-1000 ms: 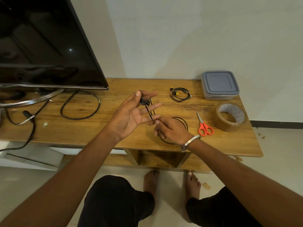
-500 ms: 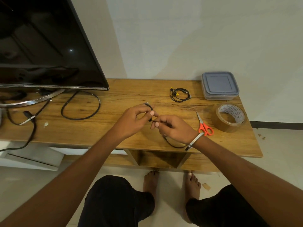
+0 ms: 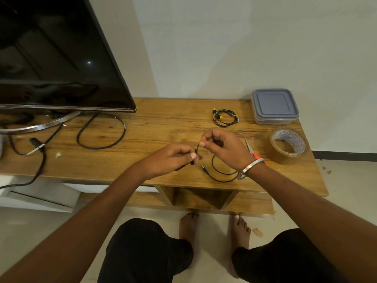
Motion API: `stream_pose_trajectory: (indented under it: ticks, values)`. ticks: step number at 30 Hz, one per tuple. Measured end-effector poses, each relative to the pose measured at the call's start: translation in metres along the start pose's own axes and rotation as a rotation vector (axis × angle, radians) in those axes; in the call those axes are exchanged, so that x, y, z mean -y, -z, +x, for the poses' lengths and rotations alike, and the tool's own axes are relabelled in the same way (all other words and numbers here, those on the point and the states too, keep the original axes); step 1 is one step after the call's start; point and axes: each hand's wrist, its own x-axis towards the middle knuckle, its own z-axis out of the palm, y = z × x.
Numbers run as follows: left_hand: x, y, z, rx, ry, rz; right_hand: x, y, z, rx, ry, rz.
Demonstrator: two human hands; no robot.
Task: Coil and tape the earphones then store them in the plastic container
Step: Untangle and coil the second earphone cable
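While both hands pinch it, black earphone cable trails slack on desk. Left hand and right hand grip it between them, plug loose below.

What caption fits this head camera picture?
Both hands pinch a black earphone cable above the wooden table, beside packing tape.

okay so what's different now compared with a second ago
The left hand closed from an open palm and dropped toward the table, pinching the earphone cable. The right hand rose, gripping it higher. More cable now trails loose. Scissors, tape roll and plastic container stayed put.
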Motion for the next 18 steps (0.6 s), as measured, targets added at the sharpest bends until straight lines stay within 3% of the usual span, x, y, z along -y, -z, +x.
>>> stream_pose_trajectory:
  ticks: [4, 9, 15, 18]
  values:
    - [0.002, 0.000, -0.002, 0.092, 0.055, -0.211, -0.003, 0.000, -0.001, -0.010, -0.003, 0.045]
    - [-0.003, -0.002, -0.003, 0.111, -0.007, -0.615, -0.007, -0.003, -0.001, -0.031, -0.027, 0.127]
    - [-0.008, -0.001, -0.003, 0.053, -0.088, -0.809, -0.010, -0.014, -0.006, -0.005, -0.177, 0.255]
    - [-0.013, -0.001, -0.002, 0.011, -0.145, -0.873, -0.014, -0.020, -0.011, 0.063, -0.206, 0.140]
